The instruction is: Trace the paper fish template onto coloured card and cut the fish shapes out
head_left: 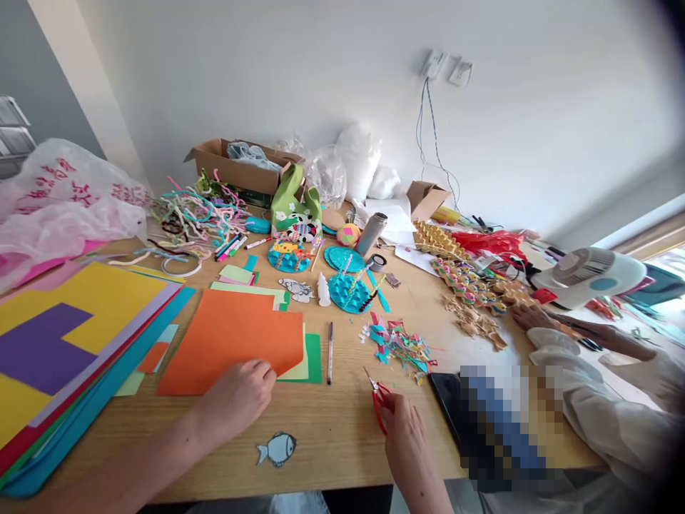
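Note:
My left hand (243, 392) is closed on the near right corner of an orange paper sheet (235, 335), which curls up slightly at the fingers. Green sheets (313, 357) show from beneath it. In my right hand (409, 435) is a pair of small red-handled scissors (379, 400), blades pointing away from me over the bare wood. A paper fish cutout (277, 450) lies near the table's front edge, between my forearms. Past the orange sheet's right edge rests a pen (330, 353). Colourful paper scraps (401, 343) are heaped beyond the scissors.
Stacked coloured paper (123, 285) covers the left. Blue round crafts (350, 293), a steel flask (373, 234) and pipe cleaners (198, 214) stand farther back. A phone (447, 400) lies right of my right hand. Another person's hands (535, 318) work beside a white fan (594, 278).

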`<act>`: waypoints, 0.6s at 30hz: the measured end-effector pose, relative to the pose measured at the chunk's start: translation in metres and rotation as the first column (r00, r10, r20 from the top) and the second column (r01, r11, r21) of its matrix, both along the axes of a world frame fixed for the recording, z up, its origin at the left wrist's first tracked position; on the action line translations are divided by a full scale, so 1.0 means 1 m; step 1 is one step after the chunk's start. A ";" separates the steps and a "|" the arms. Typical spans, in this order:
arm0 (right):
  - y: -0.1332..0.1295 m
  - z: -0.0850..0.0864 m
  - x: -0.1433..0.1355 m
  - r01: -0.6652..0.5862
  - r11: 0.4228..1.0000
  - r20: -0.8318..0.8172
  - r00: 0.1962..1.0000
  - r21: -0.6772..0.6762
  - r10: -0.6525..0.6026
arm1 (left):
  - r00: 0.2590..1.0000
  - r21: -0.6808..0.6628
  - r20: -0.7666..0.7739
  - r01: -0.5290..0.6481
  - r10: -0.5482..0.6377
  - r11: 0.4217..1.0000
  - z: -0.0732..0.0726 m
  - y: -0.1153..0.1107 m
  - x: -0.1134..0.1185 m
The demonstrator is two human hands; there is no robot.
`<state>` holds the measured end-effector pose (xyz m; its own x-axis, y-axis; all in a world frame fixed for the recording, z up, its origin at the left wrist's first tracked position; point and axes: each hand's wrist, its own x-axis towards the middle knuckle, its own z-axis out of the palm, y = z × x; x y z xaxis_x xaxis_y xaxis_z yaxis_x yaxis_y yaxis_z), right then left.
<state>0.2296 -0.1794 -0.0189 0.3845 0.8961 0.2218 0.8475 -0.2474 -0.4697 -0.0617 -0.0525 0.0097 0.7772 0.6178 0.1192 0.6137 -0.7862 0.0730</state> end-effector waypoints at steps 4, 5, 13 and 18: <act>0.003 0.017 -0.007 0.070 0.995 -0.389 0.920 0.074 -0.036 | 0.979 -0.063 0.164 -0.112 0.121 0.992 0.005 0.002 -0.002; 0.007 0.023 -0.012 0.079 0.993 -0.470 0.882 0.084 -0.030 | 0.960 -0.072 0.231 -0.144 0.157 0.987 0.005 0.003 -0.003; 0.070 0.059 -0.075 -0.135 0.986 -0.929 0.343 0.094 0.136 | 0.749 0.132 0.644 -0.306 0.153 0.943 0.019 0.001 -0.022; 0.121 0.062 -0.108 -0.178 0.981 -0.986 0.134 0.070 0.095 | 0.777 0.212 0.625 -0.267 0.080 0.940 0.029 -0.014 -0.027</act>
